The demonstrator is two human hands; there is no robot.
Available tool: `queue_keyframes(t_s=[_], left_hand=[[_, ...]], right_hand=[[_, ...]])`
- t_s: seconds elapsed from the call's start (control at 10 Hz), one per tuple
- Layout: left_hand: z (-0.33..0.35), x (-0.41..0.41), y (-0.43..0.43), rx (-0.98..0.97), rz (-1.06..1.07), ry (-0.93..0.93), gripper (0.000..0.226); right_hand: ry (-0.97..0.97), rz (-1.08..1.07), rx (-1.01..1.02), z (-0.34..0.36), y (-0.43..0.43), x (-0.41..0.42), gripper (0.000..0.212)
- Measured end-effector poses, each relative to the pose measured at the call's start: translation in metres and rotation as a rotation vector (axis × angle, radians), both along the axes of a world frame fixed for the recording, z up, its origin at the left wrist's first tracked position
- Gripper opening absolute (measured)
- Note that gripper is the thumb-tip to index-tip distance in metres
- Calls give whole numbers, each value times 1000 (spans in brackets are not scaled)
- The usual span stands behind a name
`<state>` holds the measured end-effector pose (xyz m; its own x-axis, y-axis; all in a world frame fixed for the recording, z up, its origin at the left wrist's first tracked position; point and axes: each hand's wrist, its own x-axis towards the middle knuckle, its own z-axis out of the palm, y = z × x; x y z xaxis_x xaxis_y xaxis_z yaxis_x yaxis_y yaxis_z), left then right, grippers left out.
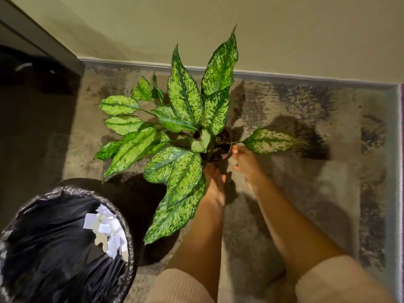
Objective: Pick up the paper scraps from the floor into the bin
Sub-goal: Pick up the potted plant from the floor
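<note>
A round bin (pixel 129 226) lined with a black bag stands at the lower left, with white paper scraps (pixel 107 228) lying inside against its right wall. I see no scraps on the carpet. Both my hands are at a potted plant with speckled green leaves (pixel 183 101). My left hand (pixel 213 180) grips the near side of the dark pot (pixel 225 147), its fingertips partly hidden under a leaf. My right hand (pixel 242 160) holds the pot's right rim, fingers curled at the edge.
The plant stands on a mottled grey-brown carpet (pixel 306 193) near the wall and its skirting (pixel 284 75). Dark furniture (pixel 39 51) fills the upper left corner. My beige sleeves (pixel 341 281) show at the bottom.
</note>
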<state>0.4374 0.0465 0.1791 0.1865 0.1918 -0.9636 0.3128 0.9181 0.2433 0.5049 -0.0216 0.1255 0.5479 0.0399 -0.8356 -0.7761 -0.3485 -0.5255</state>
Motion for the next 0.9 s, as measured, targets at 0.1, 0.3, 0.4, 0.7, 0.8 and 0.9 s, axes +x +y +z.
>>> queue_keyframes(t_s=[0.1, 0.3, 0.4, 0.7, 0.8, 0.9], left_hand=[[-8, 10, 3, 60, 8, 19, 49], [-36, 13, 12, 145, 134, 22, 79], [-45, 15, 13, 227, 298, -47, 71], [-55, 15, 12, 342, 179, -69, 31], [-54, 18, -7, 357, 11, -105, 26], [-56, 21, -29, 392, -107, -103, 35]], right_hand=[[9, 87, -16, -15, 2, 11, 29], [-66, 98, 52, -39, 19, 42, 36], [-36, 159, 11, -66, 19, 59, 38], [55, 90, 265, -60, -19, 65, 31], [53, 112, 290, -50, -45, 65, 25], [31, 72, 267, -50, -72, 66, 21]])
